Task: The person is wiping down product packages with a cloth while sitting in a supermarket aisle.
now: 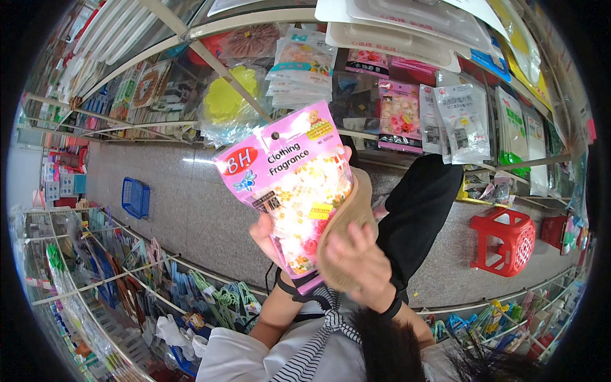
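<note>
My left hand (264,236) holds a pink clothing-fragrance packet (286,176) by its left edge and from behind, most of that hand being hidden. The packet is tilted, with a clear front, flower-printed sachets inside and a yellow sticker. Over its lower right side lies a tan cloth (363,210), folded along the edge. My right hand (360,260), blurred, presses the cloth against the packet with fingers somewhat spread. Beyond the packet, white-and-teal packets (303,57), a pink packet (400,117) and silvery-white packets (462,122) sit in the shelf compartments.
Yellow flower-shaped items (231,95) in plastic lie in the shelf ahead. White trays (391,40) overhang it. A blue basket (135,197) and a red plastic stool (506,242) stand on the grey floor (191,200). Racks of hangers (224,296) run behind me.
</note>
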`<state>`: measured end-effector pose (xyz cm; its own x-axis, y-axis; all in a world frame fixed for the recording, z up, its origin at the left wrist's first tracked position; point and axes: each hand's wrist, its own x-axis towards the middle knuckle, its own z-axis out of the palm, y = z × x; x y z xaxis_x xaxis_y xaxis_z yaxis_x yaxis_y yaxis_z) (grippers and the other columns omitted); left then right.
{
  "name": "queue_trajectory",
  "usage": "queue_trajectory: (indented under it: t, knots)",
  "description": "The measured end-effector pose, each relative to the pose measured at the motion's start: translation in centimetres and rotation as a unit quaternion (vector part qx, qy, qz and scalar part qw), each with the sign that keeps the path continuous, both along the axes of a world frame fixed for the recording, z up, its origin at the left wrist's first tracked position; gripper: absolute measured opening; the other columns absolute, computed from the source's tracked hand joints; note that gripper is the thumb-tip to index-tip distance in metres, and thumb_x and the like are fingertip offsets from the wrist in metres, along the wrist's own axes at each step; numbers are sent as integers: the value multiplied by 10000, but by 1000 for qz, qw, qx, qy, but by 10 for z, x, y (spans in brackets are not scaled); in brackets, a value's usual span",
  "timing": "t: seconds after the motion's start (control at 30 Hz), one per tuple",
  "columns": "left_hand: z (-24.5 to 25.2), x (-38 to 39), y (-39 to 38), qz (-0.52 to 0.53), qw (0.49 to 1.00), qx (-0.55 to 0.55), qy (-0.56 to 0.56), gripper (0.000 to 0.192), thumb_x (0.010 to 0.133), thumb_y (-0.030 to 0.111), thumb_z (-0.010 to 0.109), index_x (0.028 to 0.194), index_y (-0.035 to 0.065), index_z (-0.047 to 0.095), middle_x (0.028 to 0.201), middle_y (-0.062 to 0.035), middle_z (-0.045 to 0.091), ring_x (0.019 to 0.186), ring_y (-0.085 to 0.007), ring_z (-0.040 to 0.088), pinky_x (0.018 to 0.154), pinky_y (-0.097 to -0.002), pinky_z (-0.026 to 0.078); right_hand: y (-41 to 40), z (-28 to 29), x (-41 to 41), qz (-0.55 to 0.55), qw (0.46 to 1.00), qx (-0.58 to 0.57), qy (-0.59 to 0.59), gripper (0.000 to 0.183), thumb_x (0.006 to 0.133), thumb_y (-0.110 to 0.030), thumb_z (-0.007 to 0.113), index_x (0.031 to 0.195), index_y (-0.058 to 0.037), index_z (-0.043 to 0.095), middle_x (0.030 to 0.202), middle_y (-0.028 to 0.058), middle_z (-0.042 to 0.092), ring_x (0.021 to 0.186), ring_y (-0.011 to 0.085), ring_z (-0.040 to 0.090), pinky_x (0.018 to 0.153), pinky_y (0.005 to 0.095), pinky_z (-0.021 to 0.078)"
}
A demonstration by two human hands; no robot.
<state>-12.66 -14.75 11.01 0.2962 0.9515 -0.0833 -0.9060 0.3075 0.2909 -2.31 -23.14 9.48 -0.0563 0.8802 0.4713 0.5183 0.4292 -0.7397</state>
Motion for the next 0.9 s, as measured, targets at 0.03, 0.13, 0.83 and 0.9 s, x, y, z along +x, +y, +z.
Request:
queue_trajectory:
  t: [0.03,0.13,0.83,0.9]
  knots:
    - [4,-4,1,-11,1000,-2,25,881,689,454,575,1315,-54,217,1336,-254,287,1210,-349,339,1017,-429,274,-6,0,-1,34,999,10,-24,329,769,-73,548,1095,-77,590,1144,55,576,1152,249,470,1002,380,295]
    - [11,-3,3,-63,944,-27,-323,912,679,464,588,1334,-32,193,1358,-268,236,1229,-366,303,1023,-450,250,-11,-13,9,100,993,24,-61,320,768,-88,558,1085,-102,599,1127,30,587,1140,213,478,990,357,320]
    - [-46,-17,-5,31,992,-45,115,773,783,488,519,1305,-21,263,1279,-222,378,1112,-328,462,943,-445,377,-2,-18,17,-109,889,-238,376,533,918,-395,385,1187,61,440,1067,110,556,935,159,541,829,263,410]
    - [-45,-18,-5,52,956,44,286,569,858,345,440,1253,-53,339,1179,-173,491,1039,-242,522,902,-381,416,-1,-20,25,-103,818,-281,491,475,930,-367,367,1165,34,465,1033,83,566,875,108,545,764,232,428]
